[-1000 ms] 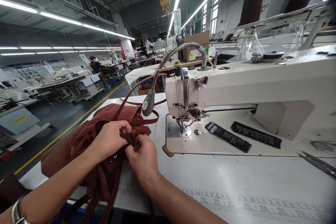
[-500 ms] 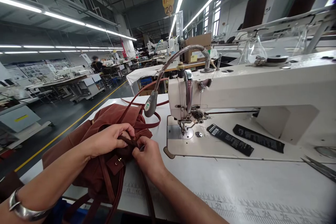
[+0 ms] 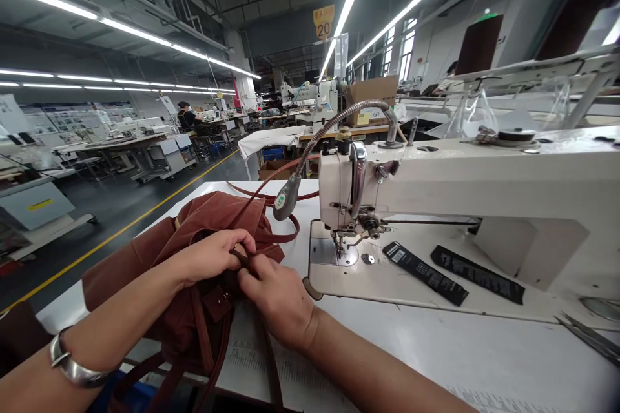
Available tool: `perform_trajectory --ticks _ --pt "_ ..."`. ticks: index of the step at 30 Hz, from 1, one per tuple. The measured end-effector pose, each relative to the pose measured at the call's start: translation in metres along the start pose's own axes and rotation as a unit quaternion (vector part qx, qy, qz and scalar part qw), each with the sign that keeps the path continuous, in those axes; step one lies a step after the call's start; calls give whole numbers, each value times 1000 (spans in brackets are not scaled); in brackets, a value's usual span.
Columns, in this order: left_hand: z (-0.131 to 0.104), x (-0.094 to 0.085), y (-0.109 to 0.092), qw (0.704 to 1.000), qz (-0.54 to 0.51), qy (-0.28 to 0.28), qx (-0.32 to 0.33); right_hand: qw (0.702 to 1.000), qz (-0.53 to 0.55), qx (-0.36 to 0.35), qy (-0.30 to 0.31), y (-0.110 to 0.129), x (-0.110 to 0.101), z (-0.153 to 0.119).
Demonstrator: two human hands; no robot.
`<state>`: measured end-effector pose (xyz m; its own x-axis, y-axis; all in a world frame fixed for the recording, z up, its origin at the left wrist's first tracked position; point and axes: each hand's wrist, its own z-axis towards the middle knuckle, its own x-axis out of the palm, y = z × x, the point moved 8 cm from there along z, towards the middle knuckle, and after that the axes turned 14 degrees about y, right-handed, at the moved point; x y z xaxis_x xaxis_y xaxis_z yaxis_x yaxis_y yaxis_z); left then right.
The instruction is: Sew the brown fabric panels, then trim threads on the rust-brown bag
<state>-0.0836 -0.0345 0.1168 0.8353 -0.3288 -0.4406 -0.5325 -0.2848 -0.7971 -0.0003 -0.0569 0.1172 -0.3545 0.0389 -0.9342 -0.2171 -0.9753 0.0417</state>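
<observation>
A reddish-brown bag (image 3: 130, 261) lies on the white table left of the sewing machine (image 3: 436, 174), its straps trailing over the table's front edge. My left hand (image 3: 220, 255) is closed, pinching a dark brown strap (image 3: 241, 254) at the bag's opening. Close against it, my right hand (image 3: 276, 293) is closed on the same strap, its fingertips partly hidden behind the knuckles. Below my hands, a small tab with a metal buckle (image 3: 220, 300) sits on the bag. A long dark strap end (image 3: 271, 361) hangs down under my right wrist.
Two black printed labels (image 3: 426, 273) (image 3: 477, 273) lie on the machine bed. Scissors (image 3: 588, 335) rest at the right edge. A flexible-neck lamp (image 3: 287, 197) bends over the bag beside the needle. A person (image 3: 186, 117) sits at a far workstation.
My right hand has moved slightly left and turned, closing in on my left hand. The view has tilted up a little. The bag has stayed nearly in place.
</observation>
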Motion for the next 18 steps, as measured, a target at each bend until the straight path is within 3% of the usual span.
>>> perform_trajectory --ticks 5,14,16,18 --pt "4 2 1 999 28 18 5 985 -80 -143 51 10 -2 6" --pt "2 -1 -3 990 133 29 48 975 -119 -176 62 12 -1 12" --pt "-4 -3 -7 985 164 -8 60 971 -124 -193 63 13 2 12" --pt "-13 -5 -8 976 192 -81 67 969 -122 -202 70 13 5 11"
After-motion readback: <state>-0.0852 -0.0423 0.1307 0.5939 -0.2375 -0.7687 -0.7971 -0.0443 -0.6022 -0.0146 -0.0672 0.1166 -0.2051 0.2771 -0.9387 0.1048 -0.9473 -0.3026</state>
